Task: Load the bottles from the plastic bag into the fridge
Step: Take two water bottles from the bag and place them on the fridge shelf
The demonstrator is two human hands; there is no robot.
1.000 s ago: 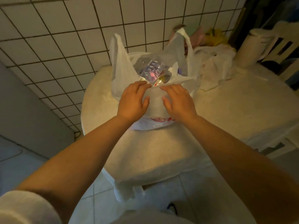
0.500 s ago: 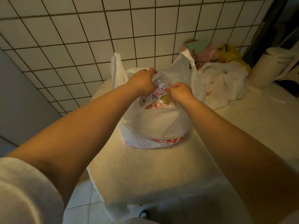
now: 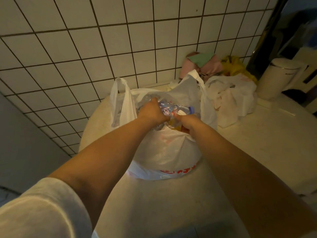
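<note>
Left hand (image 3: 151, 111) gripping a clear bottle (image 3: 169, 107) inside the open plastic bag (image 3: 164, 148), middle of frame; right hand (image 3: 186, 120) closed on something beside it, not clear what. Risk: bottle catching on the bag wall and dragging it off the tabletop (image 3: 154, 203). Upper right: second bag (image 3: 231, 100), white bin (image 3: 276, 78). No fridge in view.

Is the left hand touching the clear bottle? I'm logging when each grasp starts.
Touching. The head view shows the left hand curled over the clear bottle at the plastic bag's mouth, no gap.
</note>
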